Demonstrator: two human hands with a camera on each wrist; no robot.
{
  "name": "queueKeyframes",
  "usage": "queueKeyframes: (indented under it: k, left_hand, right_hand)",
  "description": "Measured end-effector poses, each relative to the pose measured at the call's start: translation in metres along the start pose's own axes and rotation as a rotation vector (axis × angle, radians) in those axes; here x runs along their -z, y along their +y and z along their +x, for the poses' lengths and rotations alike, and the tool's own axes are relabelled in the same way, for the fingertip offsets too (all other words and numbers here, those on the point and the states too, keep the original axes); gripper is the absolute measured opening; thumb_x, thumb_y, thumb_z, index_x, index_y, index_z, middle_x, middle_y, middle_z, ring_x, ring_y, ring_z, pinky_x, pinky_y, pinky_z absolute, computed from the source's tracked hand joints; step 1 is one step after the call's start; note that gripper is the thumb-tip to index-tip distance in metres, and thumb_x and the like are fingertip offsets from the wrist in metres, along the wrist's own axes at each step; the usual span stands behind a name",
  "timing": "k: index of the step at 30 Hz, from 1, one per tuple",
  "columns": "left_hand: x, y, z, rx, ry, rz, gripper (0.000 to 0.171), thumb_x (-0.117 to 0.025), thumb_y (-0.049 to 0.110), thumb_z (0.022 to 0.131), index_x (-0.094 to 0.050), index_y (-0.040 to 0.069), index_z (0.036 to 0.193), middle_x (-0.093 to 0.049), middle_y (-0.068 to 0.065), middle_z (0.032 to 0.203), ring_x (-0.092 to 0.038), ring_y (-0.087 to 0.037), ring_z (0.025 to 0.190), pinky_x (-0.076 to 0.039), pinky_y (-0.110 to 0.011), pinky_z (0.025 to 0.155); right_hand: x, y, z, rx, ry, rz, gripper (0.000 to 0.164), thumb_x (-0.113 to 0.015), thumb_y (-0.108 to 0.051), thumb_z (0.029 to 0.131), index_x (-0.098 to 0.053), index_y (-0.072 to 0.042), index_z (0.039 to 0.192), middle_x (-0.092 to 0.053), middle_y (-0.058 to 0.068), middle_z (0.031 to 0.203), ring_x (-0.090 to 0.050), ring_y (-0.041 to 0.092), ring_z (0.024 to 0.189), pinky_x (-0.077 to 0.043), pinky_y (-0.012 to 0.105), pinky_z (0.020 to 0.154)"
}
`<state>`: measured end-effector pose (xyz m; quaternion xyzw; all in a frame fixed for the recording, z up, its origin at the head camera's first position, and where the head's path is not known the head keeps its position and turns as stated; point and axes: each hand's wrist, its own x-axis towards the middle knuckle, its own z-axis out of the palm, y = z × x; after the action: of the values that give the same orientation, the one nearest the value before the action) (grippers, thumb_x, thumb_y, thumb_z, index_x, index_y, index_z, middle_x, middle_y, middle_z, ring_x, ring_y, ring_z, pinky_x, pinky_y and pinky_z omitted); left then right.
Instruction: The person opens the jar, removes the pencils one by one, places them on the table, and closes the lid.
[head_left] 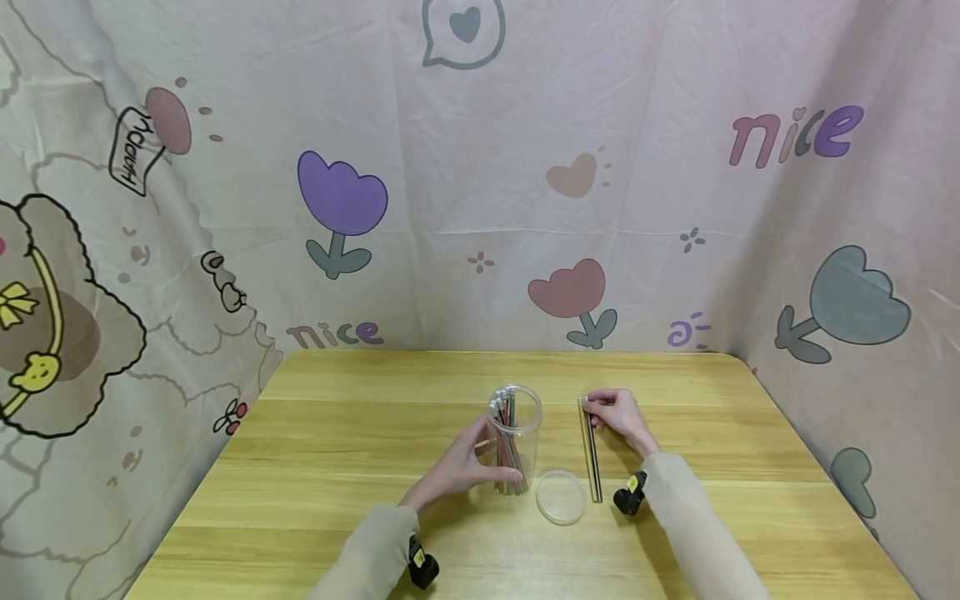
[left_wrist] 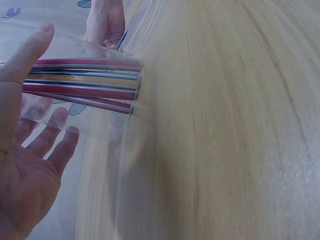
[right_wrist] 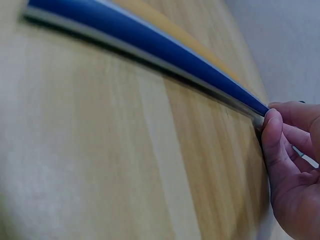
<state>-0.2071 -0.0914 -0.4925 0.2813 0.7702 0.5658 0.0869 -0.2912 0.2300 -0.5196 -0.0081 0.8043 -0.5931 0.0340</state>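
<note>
My left hand (head_left: 459, 468) holds a tall clear plastic jar (head_left: 528, 446) from its left side, thumb across the front and fingers around the back. Inside the jar, several striped pencils (left_wrist: 87, 78) in red, yellow and teal lean together, their pale ends up near the open rim. To the right of the jar, my right hand (head_left: 618, 412) pinches the far end of a dark blue pencil (right_wrist: 150, 47) between thumb and forefinger. A yellow pencil (right_wrist: 172, 26) lies right alongside the blue one.
A round clear lid (head_left: 561, 497) lies flat on the wooden table (head_left: 337, 433) between the jar and the two pencils. Behind the table and at both sides hangs a printed cloth (head_left: 465, 150). Each wrist wears a small black camera (head_left: 630, 493).
</note>
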Motion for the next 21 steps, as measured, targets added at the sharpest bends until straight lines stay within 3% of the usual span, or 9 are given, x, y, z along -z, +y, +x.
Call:
queueKeyframes:
  k: [21]
  left_hand:
    - [-0.0001,0.0007,0.0001,0.003,-0.002,0.008,0.096,-0.087,0.021,0.079,-0.03,0.026,0.157,-0.057,-0.009,0.142,-0.051,-0.032,0.138,-0.043,-0.051,0.117]
  right_hand:
    - [-0.0027,0.0025,-0.0009,-0.021,0.038,-0.014,0.03,-0.068,-0.004,0.093,-0.065,0.014,0.118,-0.067,0.002,0.074,-0.058,0.006,0.054,-0.052,0.016,0.049]
